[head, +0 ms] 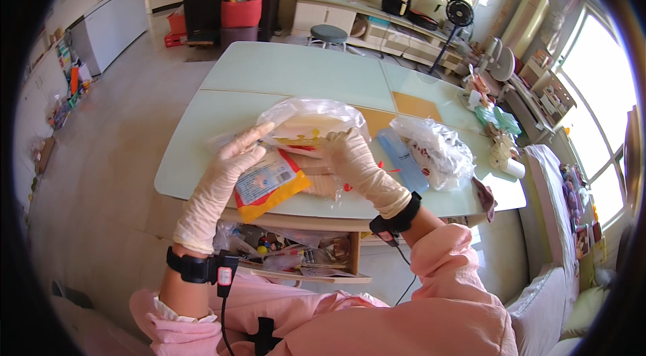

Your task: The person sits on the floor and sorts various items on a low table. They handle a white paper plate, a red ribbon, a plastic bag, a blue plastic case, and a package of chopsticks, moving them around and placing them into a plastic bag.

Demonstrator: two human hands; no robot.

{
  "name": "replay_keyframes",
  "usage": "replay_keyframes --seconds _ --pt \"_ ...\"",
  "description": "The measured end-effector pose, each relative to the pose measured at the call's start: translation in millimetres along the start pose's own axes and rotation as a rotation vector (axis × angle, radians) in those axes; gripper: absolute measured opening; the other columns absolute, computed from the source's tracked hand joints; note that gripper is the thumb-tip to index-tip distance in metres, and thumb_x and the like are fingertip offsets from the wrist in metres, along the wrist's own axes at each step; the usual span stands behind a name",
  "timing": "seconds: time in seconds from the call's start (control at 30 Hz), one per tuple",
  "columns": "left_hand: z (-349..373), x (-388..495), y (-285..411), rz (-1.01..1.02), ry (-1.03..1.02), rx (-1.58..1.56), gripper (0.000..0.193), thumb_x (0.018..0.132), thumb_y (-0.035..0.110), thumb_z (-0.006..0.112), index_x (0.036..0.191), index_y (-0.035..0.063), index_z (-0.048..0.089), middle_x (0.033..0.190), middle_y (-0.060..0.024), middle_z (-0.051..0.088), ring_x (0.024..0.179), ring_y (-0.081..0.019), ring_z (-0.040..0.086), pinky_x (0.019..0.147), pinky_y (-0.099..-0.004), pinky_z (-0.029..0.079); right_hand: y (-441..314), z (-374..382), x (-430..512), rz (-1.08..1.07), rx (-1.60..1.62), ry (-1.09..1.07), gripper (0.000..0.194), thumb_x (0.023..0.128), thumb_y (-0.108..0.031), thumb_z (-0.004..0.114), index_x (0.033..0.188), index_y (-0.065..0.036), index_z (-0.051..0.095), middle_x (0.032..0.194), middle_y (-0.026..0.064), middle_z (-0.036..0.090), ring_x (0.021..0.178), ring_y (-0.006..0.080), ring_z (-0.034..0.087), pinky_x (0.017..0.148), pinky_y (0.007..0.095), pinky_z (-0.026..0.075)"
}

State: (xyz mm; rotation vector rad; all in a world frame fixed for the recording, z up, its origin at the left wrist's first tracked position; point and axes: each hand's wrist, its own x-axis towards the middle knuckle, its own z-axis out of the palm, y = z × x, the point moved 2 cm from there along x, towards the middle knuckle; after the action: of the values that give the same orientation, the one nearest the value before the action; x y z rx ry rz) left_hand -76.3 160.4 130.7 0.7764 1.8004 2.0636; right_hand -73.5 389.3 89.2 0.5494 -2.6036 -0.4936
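A clear plastic bag (313, 108) lies on the glass-topped table in front of me, with a white packet with yellow and red print (303, 141) inside it. My right hand (348, 159), in a pale glove, is curled closed on the bag's right side. At the bag's left edge is my gloved left hand (237, 154), thumb and fingers apart, fingertips against the plastic. Just below that hand lies a printed pouch with a red and yellow border (270, 182), overhanging the table's front edge. Beige ribbed pieces (320, 179) show between the hands, partly covered.
Right of my hands are a blue packet (404, 159) and a crumpled clear bag (439, 154). An open drawer (298, 257) full of small items juts out below the table (282, 68). Green bags (497, 119) and a white roll (514, 168) sit at the right edge. Cables hang from both wristbands.
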Motion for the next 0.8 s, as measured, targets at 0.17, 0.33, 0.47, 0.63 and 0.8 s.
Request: replay_keyframes --seconds 0.17,0.33,0.47,0.63,0.8 --pt "1.0 -3.7 3.4 -0.029 0.024 -0.012 0.042 0.086 0.015 0.050 0.125 0.0002 0.048 0.129 -0.0071 0.047 0.121 -0.0151 0.038 0.103 -0.0273 0.024 2.4 -24.0 -7.4 0.037 0.269 0.306 0.021 0.071 -0.015 0.060 0.089 -0.005 0.058 0.081 0.0071 0.058 0.073 0.0281 0.056 0.068 0.0389 0.044" --pt "0.8 -4.9 5.5 -0.041 0.011 -0.027 0.041 0.087 0.015 0.052 0.126 0.0034 0.048 0.126 -0.0035 0.048 0.110 -0.0091 0.045 0.093 -0.0205 0.036 26.9 -46.9 -27.9 0.123 0.371 0.236 0.023 0.076 -0.015 0.059 0.098 -0.007 0.062 0.088 0.0092 0.062 0.080 0.0275 0.057 0.072 0.0378 0.044" --pt "1.8 -4.8 1.9 -0.067 0.022 0.017 0.039 0.087 0.011 0.049 0.125 0.0017 0.049 0.128 -0.0049 0.047 0.119 -0.0125 0.040 0.102 -0.0248 0.026 42.7 -46.8 -30.3 0.276 0.566 0.312 0.015 0.079 -0.010 0.058 0.091 -0.005 0.065 0.085 0.0107 0.063 0.080 0.0293 0.058 0.072 0.0381 0.046" --pt "3.3 -9.4 -1.5 -0.129 -0.048 0.053 0.038 0.086 0.015 0.052 0.122 0.0015 0.052 0.127 -0.0066 0.049 0.120 -0.0142 0.040 0.103 -0.0268 0.026 24.4 -17.6 -12.4 0.187 0.644 0.171 0.017 0.079 -0.015 0.058 0.092 -0.006 0.064 0.089 0.0116 0.062 0.079 0.0301 0.059 0.067 0.0367 0.048" --pt "1.5 -16.7 0.3 -0.130 -0.062 0.106 0.039 0.085 0.016 0.053 0.120 0.0006 0.053 0.125 -0.0078 0.051 0.121 -0.0161 0.041 0.104 -0.0281 0.025 1.6 24.6 16.6 0.303 0.719 -0.081 0.021 0.079 -0.013 0.054 0.097 -0.005 0.061 0.094 0.0118 0.062 0.084 0.0280 0.059 0.069 0.0341 0.048"
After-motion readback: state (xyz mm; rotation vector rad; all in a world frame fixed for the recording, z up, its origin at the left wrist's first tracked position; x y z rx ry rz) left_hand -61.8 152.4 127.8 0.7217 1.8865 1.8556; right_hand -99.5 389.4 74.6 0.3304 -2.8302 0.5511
